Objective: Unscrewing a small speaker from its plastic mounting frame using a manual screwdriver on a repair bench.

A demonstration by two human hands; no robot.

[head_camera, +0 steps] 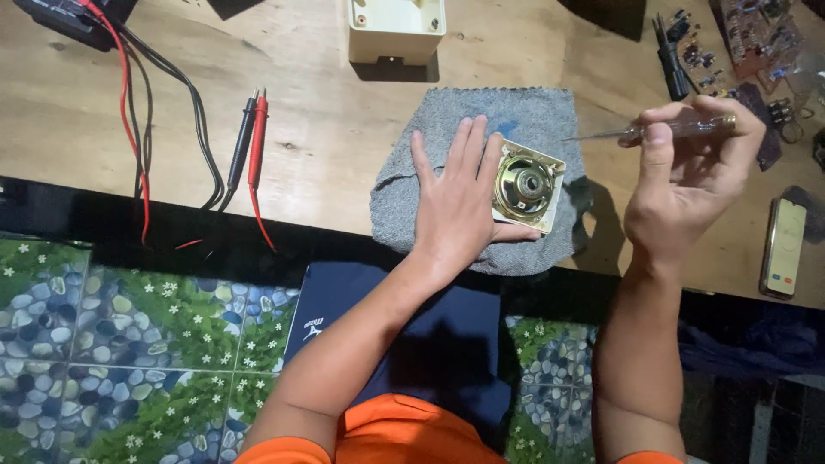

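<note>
We have the small square speaker [527,186] lying magnet side up on the grey cloth [481,146], near the front edge of the wooden bench [344,129]. Our left hand [460,202] lies flat and open beside it, fingers spread on the cloth, thumb tucked under the speaker's near edge and fingertips touching its left side; it steadies rather than grips. Our right hand [687,185] is closed around a clear-handled screwdriver [662,130], held level above the bench to the right, tip pointing left toward the speaker but well short of it. Judgement: the step is bringing the tip to the speaker's back. To do it well we should keep the left hand pressing the frame so it cannot slide on the cloth, lower the tip slowly, and keep it off the cone and any fine leads. The magnet will likely pull a steel shaft sideways. The meter probes [249,142] and cream box [395,30] sit well apart.
</note>
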